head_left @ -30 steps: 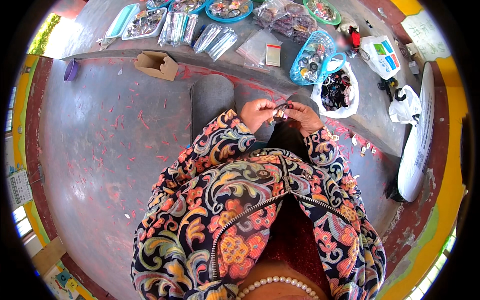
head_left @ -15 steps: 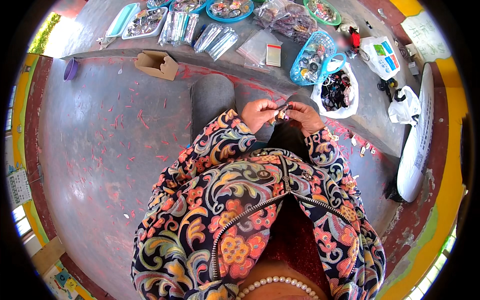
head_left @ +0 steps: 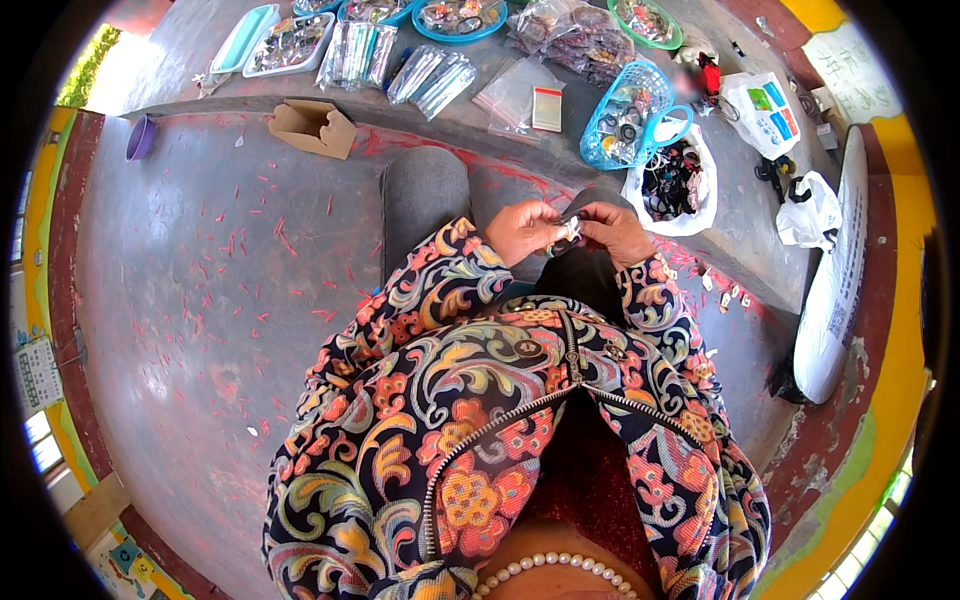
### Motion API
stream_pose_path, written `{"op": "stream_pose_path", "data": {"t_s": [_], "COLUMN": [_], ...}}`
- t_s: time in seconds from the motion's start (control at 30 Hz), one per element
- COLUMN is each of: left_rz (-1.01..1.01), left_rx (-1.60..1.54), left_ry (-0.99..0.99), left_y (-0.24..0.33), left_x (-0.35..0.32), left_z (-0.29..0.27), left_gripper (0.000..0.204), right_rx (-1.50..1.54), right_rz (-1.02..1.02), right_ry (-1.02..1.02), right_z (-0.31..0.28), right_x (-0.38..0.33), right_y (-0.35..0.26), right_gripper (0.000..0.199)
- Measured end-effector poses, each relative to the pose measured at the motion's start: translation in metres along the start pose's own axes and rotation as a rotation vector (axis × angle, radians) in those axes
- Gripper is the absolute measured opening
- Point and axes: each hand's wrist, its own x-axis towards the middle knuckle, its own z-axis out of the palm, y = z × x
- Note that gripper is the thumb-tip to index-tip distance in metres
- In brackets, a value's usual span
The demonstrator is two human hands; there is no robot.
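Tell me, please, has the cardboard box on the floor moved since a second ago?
No. The cardboard box lies in the same spot against the grey step edge, left of the person's knee.

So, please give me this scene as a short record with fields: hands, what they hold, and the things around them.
left hand: raised over the lap, fingers pinching a small pale item
right hand: meets the left hand at the same item
item kind: too small to tell
nearest container: blue basket of small parts
beside it: white bag of dark pieces
further left: open cardboard box
floor: grey, scattered with red bits
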Motion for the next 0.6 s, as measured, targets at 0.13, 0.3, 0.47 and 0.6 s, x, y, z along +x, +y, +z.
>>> {"op": "stream_pose_path", "data": {"t_s": [0.13, 0.3, 0.47, 0.6], "left_rz": [-0.09, -0.106, -0.051, -0.005], "left_rx": [-0.03, 0.006, 0.052, 0.005], "left_ry": [-0.144, -0.141, -0.047, -0.02], "left_y": [-0.001, -0.002, -0.002, 0.005], "left_x": [0.001, 0.001, 0.0, -0.002], "left_z": [-0.001, -0.001, 0.0, 0.0], "left_gripper": [0.017, 0.018, 0.016, 0.017], "right_rx": [-0.147, -0.03, 0.067, 0.09], "right_rz": [-0.037, -0.121, -0.117, -0.066], "right_ry": [0.033, 0.031, 0.037, 0.037], "right_z": [0.006, 0.02, 0.017, 0.016], "right_x": [0.0, -0.006, -0.004, -0.004], "right_y": [-0.003, -0.013, -0.012, -0.012], "right_gripper": [0.017, 0.018, 0.021, 0.022]}}
